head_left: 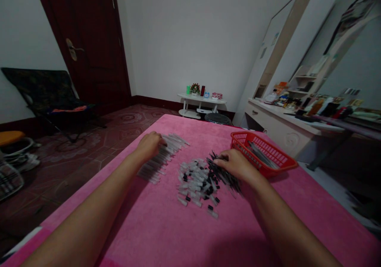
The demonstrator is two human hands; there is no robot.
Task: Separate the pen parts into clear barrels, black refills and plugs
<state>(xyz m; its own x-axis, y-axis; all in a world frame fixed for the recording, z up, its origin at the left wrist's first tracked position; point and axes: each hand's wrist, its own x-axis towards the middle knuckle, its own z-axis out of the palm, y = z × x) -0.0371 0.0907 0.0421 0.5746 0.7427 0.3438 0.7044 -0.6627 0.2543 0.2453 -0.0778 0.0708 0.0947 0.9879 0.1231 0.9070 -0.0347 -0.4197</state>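
Note:
My left hand [149, 144] rests with curled fingers on a row of clear plastic pen tubes [162, 157] laid out on the pink cloth. My right hand [235, 162] lies on a heap of thin black pen refills [224, 174], fingers pinched together at its top end. Between the two hands is a scatter of small clear and black caps [196, 183]. What either hand grips, if anything, is hidden under the fingers.
A red plastic basket [262, 152] with several assembled pens stands right of my right hand on the pink table [154, 227]. A white dresser [285, 128] is beyond it, a low white side table [202, 102] by the far wall, and a dark folding chair [50, 96] at left.

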